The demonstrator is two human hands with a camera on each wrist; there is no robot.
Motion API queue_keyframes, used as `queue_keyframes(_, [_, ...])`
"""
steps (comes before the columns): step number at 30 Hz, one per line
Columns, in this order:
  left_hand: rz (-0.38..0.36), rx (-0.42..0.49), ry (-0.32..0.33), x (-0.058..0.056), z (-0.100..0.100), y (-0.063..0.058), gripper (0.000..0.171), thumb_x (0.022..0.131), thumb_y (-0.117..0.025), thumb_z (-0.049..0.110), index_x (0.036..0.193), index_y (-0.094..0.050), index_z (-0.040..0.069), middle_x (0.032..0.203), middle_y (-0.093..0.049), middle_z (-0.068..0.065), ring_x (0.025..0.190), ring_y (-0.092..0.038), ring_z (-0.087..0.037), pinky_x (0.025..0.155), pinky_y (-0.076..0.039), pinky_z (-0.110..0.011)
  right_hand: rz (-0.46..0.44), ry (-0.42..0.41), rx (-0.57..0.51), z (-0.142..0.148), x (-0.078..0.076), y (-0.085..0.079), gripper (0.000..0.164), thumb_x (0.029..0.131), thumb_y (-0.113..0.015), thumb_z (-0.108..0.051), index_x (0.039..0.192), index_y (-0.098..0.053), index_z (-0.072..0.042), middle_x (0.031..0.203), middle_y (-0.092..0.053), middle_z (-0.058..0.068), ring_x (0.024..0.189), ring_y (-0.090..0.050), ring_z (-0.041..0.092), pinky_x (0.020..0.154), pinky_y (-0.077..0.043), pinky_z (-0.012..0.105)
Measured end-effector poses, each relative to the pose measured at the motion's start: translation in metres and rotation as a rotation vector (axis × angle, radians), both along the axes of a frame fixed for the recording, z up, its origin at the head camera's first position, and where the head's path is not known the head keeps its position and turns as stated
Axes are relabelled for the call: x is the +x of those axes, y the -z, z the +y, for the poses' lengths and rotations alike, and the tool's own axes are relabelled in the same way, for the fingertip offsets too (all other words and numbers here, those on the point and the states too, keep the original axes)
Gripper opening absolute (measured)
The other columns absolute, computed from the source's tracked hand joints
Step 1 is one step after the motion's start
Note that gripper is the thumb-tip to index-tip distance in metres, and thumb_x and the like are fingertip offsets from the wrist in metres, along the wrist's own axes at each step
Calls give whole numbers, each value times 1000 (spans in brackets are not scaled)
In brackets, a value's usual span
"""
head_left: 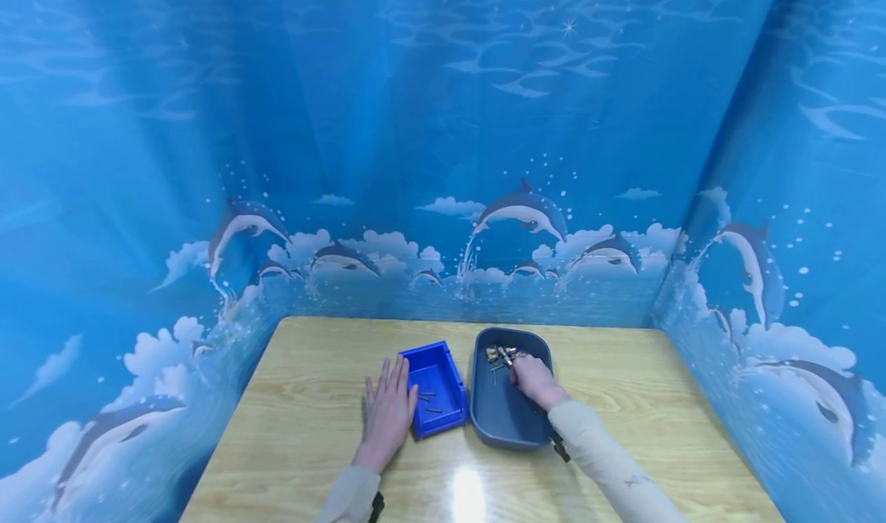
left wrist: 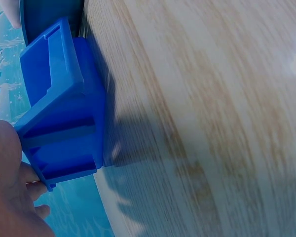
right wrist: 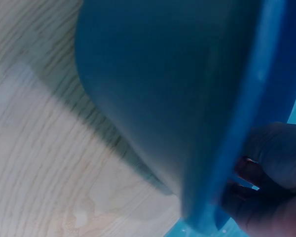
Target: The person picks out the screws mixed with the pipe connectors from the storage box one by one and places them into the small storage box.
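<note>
As straight-fingered left hand [head_left: 391, 409] touches blue bin [head_left: 431, 377], right hand [head_left: 534, 378] at metal pieces [head_left: 492, 354], hold unclear

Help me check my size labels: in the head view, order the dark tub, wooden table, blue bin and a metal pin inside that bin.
1. Wooden table
2. Dark tub
3. Blue bin
4. Metal pin

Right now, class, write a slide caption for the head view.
Left hand beside a blue bin, right hand at metal pieces in a dark tray.
</note>
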State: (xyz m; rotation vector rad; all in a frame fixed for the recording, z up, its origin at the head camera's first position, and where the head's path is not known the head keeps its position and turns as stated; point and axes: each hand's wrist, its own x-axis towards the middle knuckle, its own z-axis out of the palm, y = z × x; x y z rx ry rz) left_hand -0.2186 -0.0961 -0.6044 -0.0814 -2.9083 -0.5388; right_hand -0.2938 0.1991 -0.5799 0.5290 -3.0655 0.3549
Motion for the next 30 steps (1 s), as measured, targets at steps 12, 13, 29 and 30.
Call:
queue_keyframes(12, [6, -5, 3, 1, 0, 1, 61, 107, -46, 38, 159, -31, 9, 166, -29, -10, 154, -17, -34, 121, -17, -66, 43, -26, 31, 2, 3, 6, 25, 74, -73, 10, 62, -65, -11, 66, -61, 1, 63, -60, 22, 59, -55, 38])
queue_keyframes(13, [10, -6, 5, 1, 0, 2, 61, 108, -46, 38, 159, -31, 8, 166, -29, -9, 154, -17, -34, 121, -17, -66, 43, -27, 23, 2, 3, 6, 25, 73, -72, 10, 62, -65, -11, 66, -61, 1, 64, -61, 22, 60, -55, 39])
queue_keyframes(29, [42, 2, 8, 2, 0, 2, 61, 107, -49, 36, 158, -34, 6, 164, -32, -12, 154, -19, -36, 120, -17, -68, -197, 175, -560, 14, 5, -1, 13, 77, -71, 9, 87, -77, 4, 73, -73, 7, 63, -63, 7, 60, -57, 22])
queue_keyframes(30, [45, 1, 8, 1, 0, 3, 61, 107, -49, 36, 158, -34, 6, 164, -32, -12, 154, -20, -36, 120, -18, -69, -230, 185, -614, 14, 5, -1, 13, 78, -70, 10, 90, -76, 7, 75, -73, 10, 64, -65, 8, 60, -59, 23])
